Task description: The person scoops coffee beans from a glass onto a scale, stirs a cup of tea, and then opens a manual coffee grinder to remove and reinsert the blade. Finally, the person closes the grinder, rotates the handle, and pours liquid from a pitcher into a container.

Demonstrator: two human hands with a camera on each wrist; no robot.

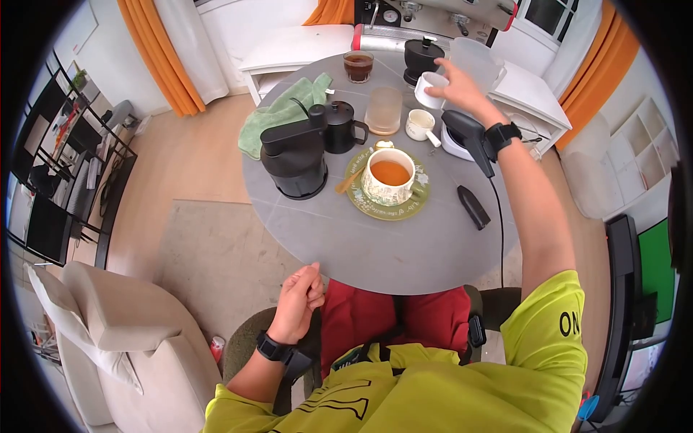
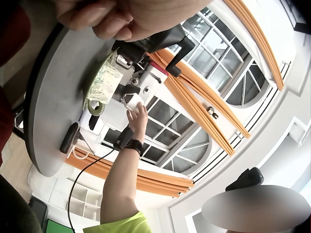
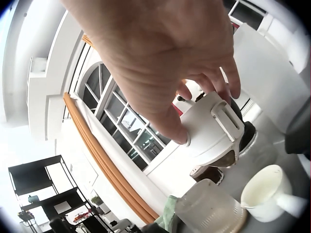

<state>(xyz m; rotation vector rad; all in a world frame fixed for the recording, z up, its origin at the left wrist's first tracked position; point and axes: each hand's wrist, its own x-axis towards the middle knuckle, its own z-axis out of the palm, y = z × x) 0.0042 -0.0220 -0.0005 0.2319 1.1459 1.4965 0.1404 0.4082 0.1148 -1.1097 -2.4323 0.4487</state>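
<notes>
My right hand reaches to the far right of the round table and grips a white cup with a squared loop handle. Thumb and fingers clasp its sides, and it is tilted, with a brownish part at its lower end. Behind it stands a black lidded pot. Nearer me are a small white spouted cup and a frosted tumbler. My left hand stays by the table's near edge, fingers loosely curled around nothing. A patterned mug of orange-brown drink sits on a green saucer.
At left are a black machine, a black jug and a green cloth. A glass of dark drink stands at the back. On the right are a corded black dryer-shaped device and a slim black object.
</notes>
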